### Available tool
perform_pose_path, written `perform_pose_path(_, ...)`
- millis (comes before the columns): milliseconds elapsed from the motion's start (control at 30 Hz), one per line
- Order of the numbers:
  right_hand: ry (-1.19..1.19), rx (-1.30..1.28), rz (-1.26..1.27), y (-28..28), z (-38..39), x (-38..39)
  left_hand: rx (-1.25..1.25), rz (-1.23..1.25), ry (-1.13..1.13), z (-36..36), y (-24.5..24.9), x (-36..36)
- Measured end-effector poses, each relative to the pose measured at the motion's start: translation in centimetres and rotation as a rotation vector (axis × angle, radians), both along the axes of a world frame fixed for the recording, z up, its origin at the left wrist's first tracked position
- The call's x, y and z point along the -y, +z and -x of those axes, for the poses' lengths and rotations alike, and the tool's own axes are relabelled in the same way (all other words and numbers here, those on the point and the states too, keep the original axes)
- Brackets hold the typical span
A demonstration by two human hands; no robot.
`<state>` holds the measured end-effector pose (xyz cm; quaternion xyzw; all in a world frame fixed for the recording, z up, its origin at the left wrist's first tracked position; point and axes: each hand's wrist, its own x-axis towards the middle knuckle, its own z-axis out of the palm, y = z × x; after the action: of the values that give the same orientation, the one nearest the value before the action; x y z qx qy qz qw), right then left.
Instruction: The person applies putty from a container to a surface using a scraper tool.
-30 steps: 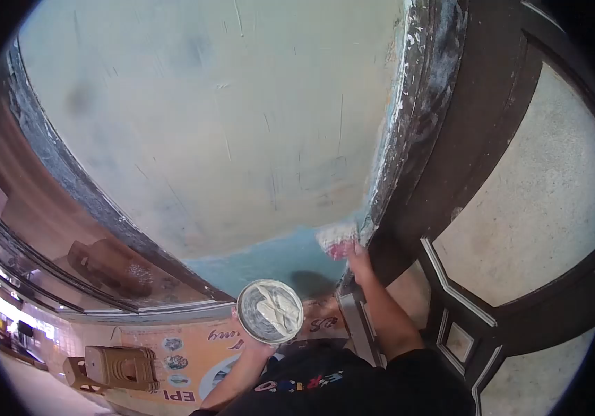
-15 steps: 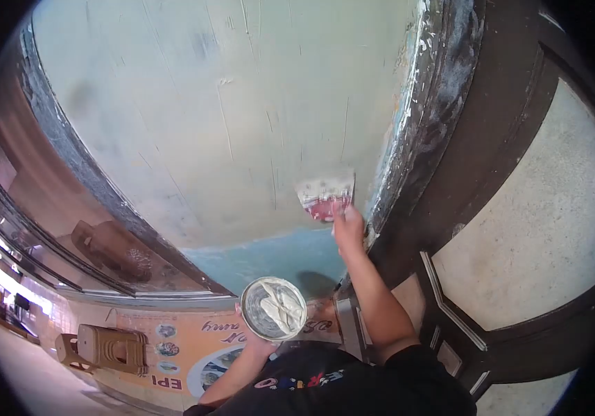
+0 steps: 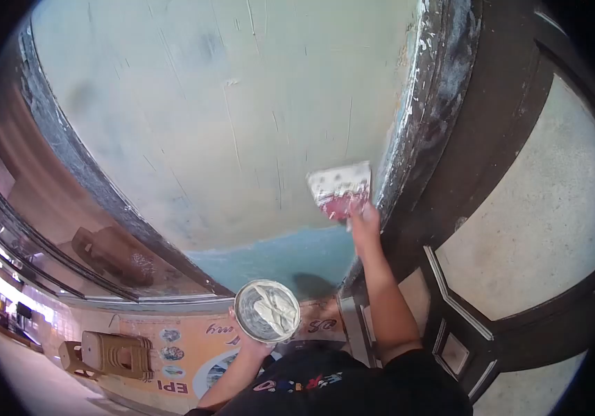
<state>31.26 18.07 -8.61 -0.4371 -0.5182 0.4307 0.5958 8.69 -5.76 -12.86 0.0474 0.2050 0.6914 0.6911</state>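
Observation:
My right hand (image 3: 365, 220) grips the red handle of a wide putty knife (image 3: 341, 187), its pale blade smeared with putty. The blade lies at the wall (image 3: 242, 139), close to the right-hand frame. Lower down, my left hand (image 3: 249, 338) holds a round tub (image 3: 243, 303) from below and the side, its open top facing me. Inside sits a lump of off-white putty (image 3: 278, 310). The wall is coated pale grey-green with thin streaks, above a bare blue band (image 3: 263, 260) at the bottom.
A dark door frame (image 3: 443, 118) with white smears runs along the right, beside a panelled door (image 3: 533, 208). Glass panes (image 3: 103, 229) stand on the left. An orange printed banner (image 3: 173, 353) and stacked brown plastic chairs (image 3: 114, 353) are at lower left.
My right hand has moved the putty knife to the right and slightly up, nearer the frame. The tub has shifted a little left in view.

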Motion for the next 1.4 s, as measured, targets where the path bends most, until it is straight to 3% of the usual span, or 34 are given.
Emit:
perform_pose_path(67, 0.044, -0.146, 0.029, 1.6, -0.3, -0.3, 0.016, 0.007, -0.012, 0.0, 0.3, -0.2)
perform_pose_path(100, 0.04, -0.147, 0.032, -0.2, -0.5, -0.2, 0.034, 0.015, -0.018, 0.1, 0.3, -0.1)
perform_pose_path(200, -0.084, 0.081, 0.192, -10.4, -1.3, 2.4, 0.05, 0.01, -0.031, 0.4, 0.2, 0.4)
perform_pose_path(233, -0.045, 0.072, 0.443, -14.2, -1.7, 4.1, 0.053, 0.006, -0.027, 0.5, 0.0, 0.5)
perform_pose_path(300, 0.03, -0.093, 0.287, -22.2, -1.3, 6.5, 0.019, -0.008, -0.001, 0.9, -0.4, 0.7)
perform_pose_path(400, 0.251, 0.1, 0.434, -18.1, 0.3, 8.2, 0.018, 0.022, 0.034, 1.6, -1.2, 1.2)
perform_pose_path(433, 0.26, 0.079, 0.362, -14.9, 1.7, 7.8, 0.022, 0.038, 0.034, 1.7, -1.4, 1.5)
perform_pose_path(600, 0.125, 0.112, -0.044, 0.8, 8.6, 4.0, 0.015, 0.061, 0.032, 2.2, 0.1, 1.7)
perform_pose_path(700, 0.089, -0.078, 0.034, 3.5, 11.0, 3.8, -0.002, 0.057, 0.054, 3.1, 0.5, 2.3)
perform_pose_path(800, -0.013, 0.127, -0.034, -8.5, 11.4, 2.9, 0.097, -0.008, 0.052, 4.9, -1.0, 3.6)
perform_pose_path(867, 0.125, 0.09, 0.399, -14.8, 10.2, 5.6, 0.18, -0.099, 0.054, 5.9, -0.7, 4.1)
perform_pose_path(900, 0.139, 0.063, 0.406, -15.9, 9.6, 7.8, 0.181, -0.101, 0.059, 6.3, -0.6, 4.5)
perform_pose_path(1033, 0.283, 0.075, 0.244, -13.1, 11.1, 8.8, 0.153, -0.089, 0.085, 8.2, 0.0, 5.0)
perform_pose_path(1133, 0.266, 0.114, 0.008, -6.8, 15.2, 6.5, 0.132, -0.033, 0.052, 9.7, -0.7, 4.9)
perform_pose_path(1200, 0.208, 0.099, -0.045, 0.7, 18.1, 7.4, 0.099, -0.037, 0.044, 10.0, 0.4, 4.8)
perform_pose_path(1267, 0.188, 0.058, -0.005, 2.2, 20.5, 6.6, 0.082, -0.035, 0.034, 10.6, 0.9, 4.6)
perform_pose_path(1300, 0.169, 0.012, 0.037, 2.4, 21.2, 6.7, 0.083, -0.031, 0.033, 10.9, 0.8, 4.8)
perform_pose_path(1333, 0.124, 0.182, 0.079, -0.4, 21.5, 5.9, 0.062, -0.001, 0.038, 11.3, 0.6, 4.9)
perform_pose_path(1400, 0.163, 0.173, 0.221, -9.7, 21.5, 5.6, 0.099, 0.012, 0.044, 12.4, -0.8, 5.0)
